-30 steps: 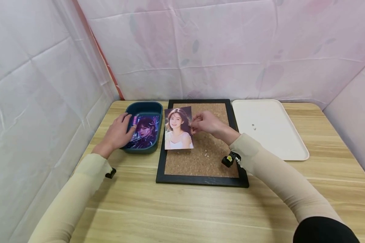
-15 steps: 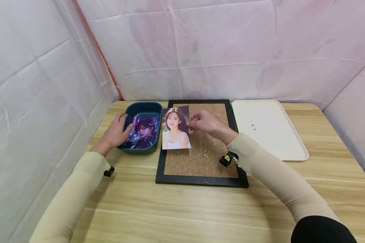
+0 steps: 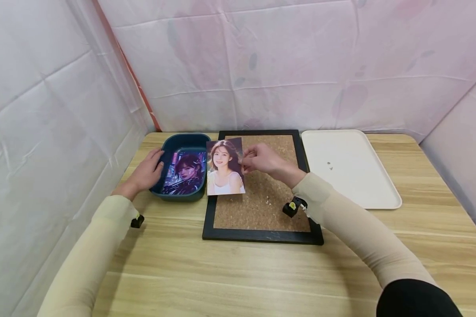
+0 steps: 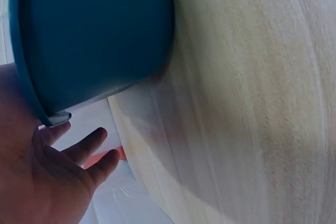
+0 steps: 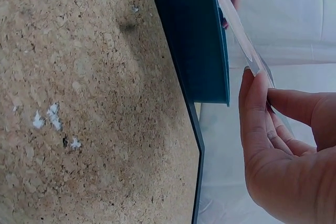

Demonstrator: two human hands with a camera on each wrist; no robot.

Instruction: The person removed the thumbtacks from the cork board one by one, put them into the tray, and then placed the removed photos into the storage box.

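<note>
My right hand (image 3: 243,162) pinches the right edge of a portrait photo (image 3: 224,169) and holds it upright over the left side of a black-framed cork board (image 3: 262,207). In the right wrist view the fingers (image 5: 260,114) clamp the thin photo edge (image 5: 242,32) above the cork (image 5: 89,103). My left hand (image 3: 152,165) rests with relaxed fingers against the left rim of a teal bin (image 3: 182,140), seen from the side as the bin wall (image 4: 89,35) in the left wrist view. A purple-toned photo (image 3: 184,172) lies inside the bin.
A white tray (image 3: 365,185) with tiny pins (image 3: 330,165) lies right of the board. All stand on a wooden table (image 3: 222,273). Draped white cloth walls close the left, back and right sides. Small white specks (image 3: 268,201) dot the cork.
The right hand has carried the portrait photo left, so it now overlaps the bin's right edge. The left hand has slid from inside the bin out to its left rim.
</note>
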